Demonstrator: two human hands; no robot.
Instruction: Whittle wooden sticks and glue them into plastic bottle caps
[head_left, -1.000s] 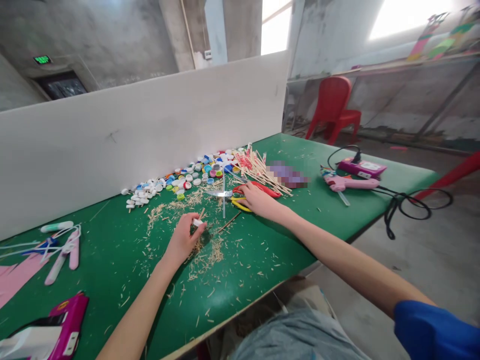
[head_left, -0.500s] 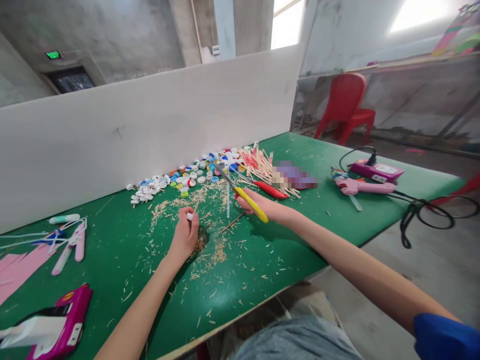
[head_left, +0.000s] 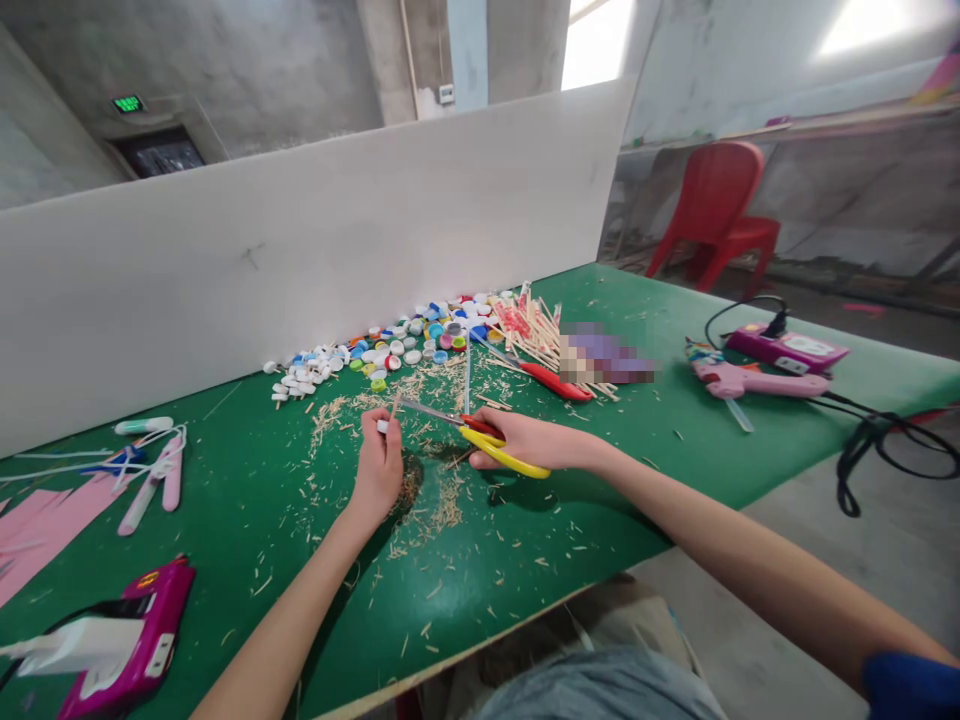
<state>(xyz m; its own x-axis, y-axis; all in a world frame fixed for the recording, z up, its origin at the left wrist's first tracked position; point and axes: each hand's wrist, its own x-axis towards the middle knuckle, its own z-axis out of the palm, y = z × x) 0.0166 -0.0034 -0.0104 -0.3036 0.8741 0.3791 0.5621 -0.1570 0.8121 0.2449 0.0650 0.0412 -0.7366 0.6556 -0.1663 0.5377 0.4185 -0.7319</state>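
My left hand (head_left: 381,470) is closed around a small white bottle cap (head_left: 383,427) with a short wooden stick (head_left: 395,404) standing up from it. Scissors (head_left: 504,456) with yellow and red handles are in the grip of my right hand (head_left: 540,438). Their blades point left, and the tip is right beside the stick; whether it touches, I cannot tell. Pale wood shavings (head_left: 448,505) lie scattered under and around both hands. Beyond them, a heap of coloured bottle caps (head_left: 412,356) runs along the white board, with white caps on sticks (head_left: 300,385) at its left end.
A bundle of wooden sticks (head_left: 529,335) and a red-handled tool (head_left: 559,382) lie behind my right hand. To the right are a pink glue gun (head_left: 757,380) and a purple power strip (head_left: 787,347). Another power strip (head_left: 161,620) and pink sheets (head_left: 56,525) are at left. A white board (head_left: 300,240) stands behind.
The scissors have swung down and left, from pointing up towards the caps to lying level beside the stick. My left hand keeps the cap; the whole view has shifted slightly.
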